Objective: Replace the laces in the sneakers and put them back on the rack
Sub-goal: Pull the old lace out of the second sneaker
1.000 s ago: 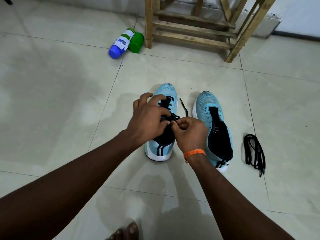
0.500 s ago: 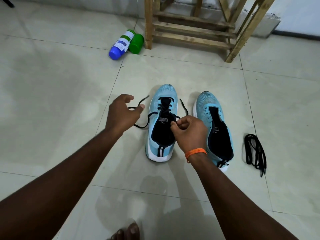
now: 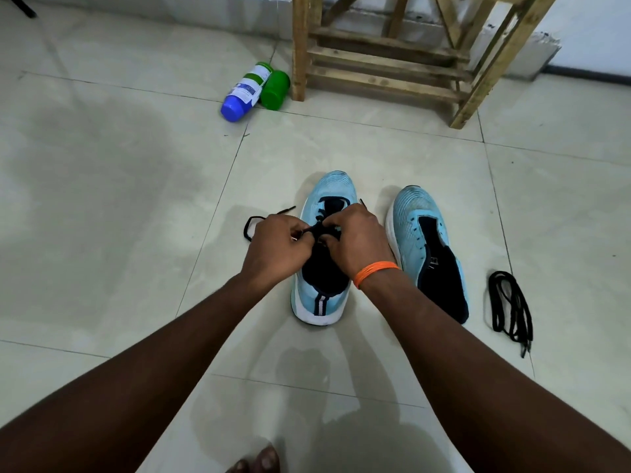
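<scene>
Two light-blue sneakers stand side by side on the tiled floor, toes pointing away from me. The left sneaker (image 3: pixel 327 196) carries a black lace (image 3: pixel 254 221) whose free end loops out on the floor to its left. My left hand (image 3: pixel 276 247) and my right hand (image 3: pixel 358 240) meet over its tongue, both pinching the lace near the eyelets. The right sneaker (image 3: pixel 423 240) has no lace in it. A loose black lace (image 3: pixel 510 307) lies coiled on the floor to its right. The wooden rack (image 3: pixel 386 59) stands at the back.
A white bottle with a blue cap (image 3: pixel 244 93) and a green container (image 3: pixel 275 85) lie by the rack's left leg. An orange band (image 3: pixel 374 272) circles my right wrist. My toes (image 3: pixel 256 462) show at the bottom edge.
My left hand, which had pulled the lace out to the left, has come back over the sneaker and meets my right hand at the eyelets. My right hand shifted slightly toward the toe.
</scene>
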